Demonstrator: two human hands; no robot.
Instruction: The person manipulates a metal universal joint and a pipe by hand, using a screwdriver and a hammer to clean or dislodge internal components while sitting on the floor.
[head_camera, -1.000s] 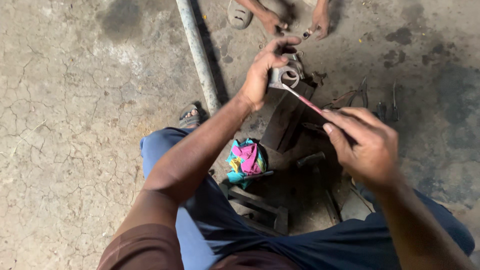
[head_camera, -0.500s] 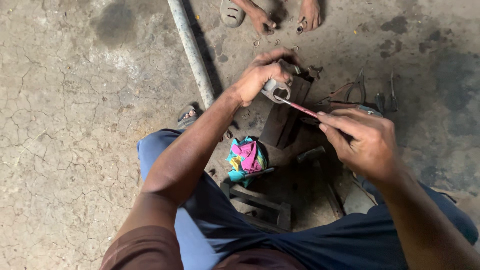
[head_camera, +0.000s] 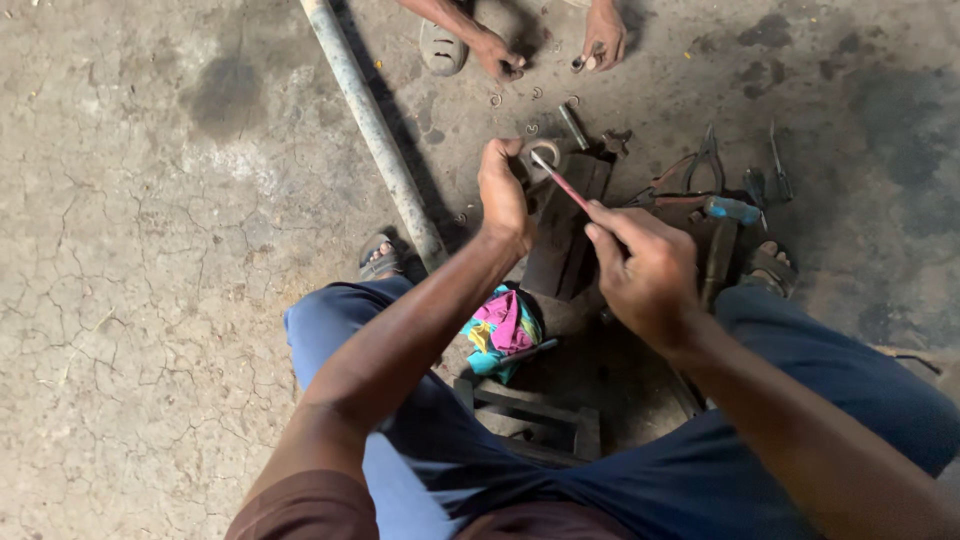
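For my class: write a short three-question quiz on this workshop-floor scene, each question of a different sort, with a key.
1. True or false: the left hand holds a small metal ring.
2. What does the right hand grip? A) a thin red-handled tool B) a paintbrush C) a cup
3. Fill in: the long grey pipe lies on the person's ____ side.

Key: 1 true. 2 A, the thin red-handled tool, its tip at the ring. 3 left.
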